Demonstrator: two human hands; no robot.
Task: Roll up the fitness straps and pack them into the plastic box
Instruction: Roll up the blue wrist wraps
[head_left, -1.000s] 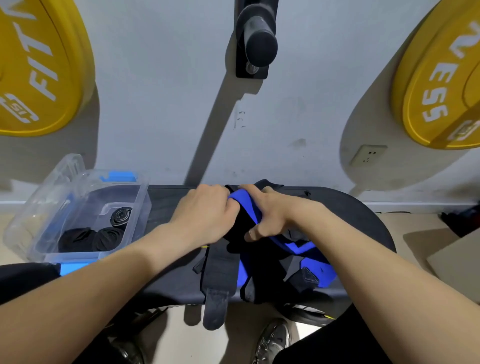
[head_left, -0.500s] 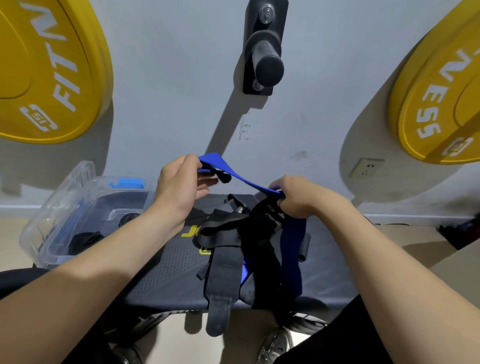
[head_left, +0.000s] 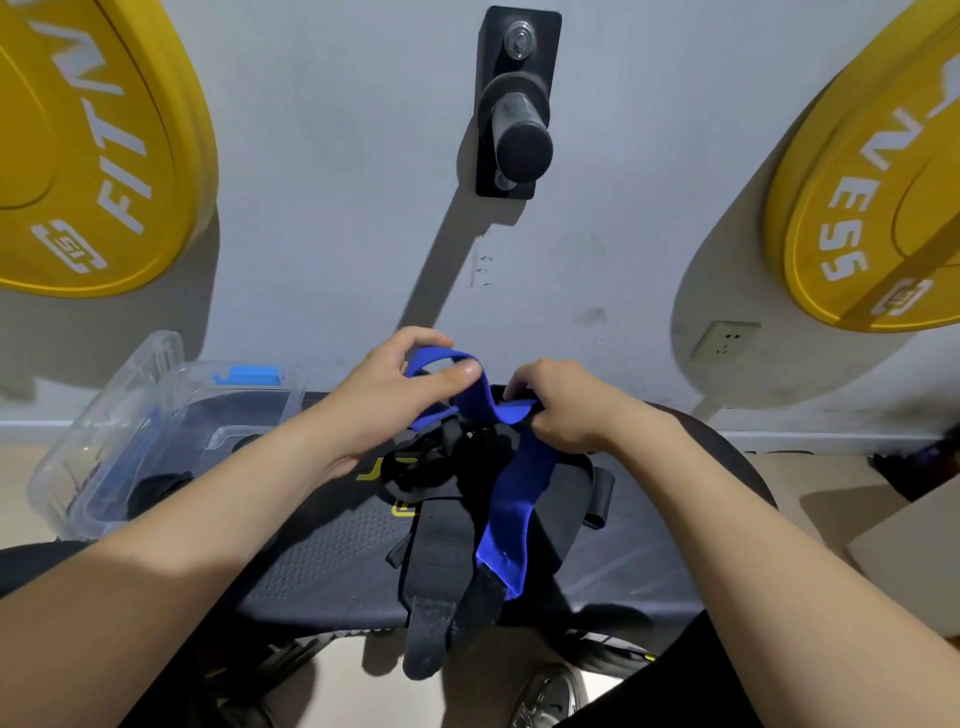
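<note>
The left hand (head_left: 389, 400) pinches the looped end of a wide blue fabric strap (head_left: 511, 499) between its thumb and curled fingers, holding it raised above a black padded bench (head_left: 332, 545). Just beside it, the right hand (head_left: 569, 410) has its fingers curled round the same strap where it bends downward. From there the strap hangs over a tangled pile of black straps (head_left: 441, 545) in the middle of the bench, its lower end near the front edge, where two black strap ends droop past it. A clear plastic box (head_left: 98, 421) with a blue latch stands at the bench's left end, apart from the blue strap; dark items inside are partly hidden by the left forearm. On the grey wall behind hang a left yellow weight plate (head_left: 98, 145), a right yellow weight plate (head_left: 862, 208) and a black peg (head_left: 519, 140).
</note>
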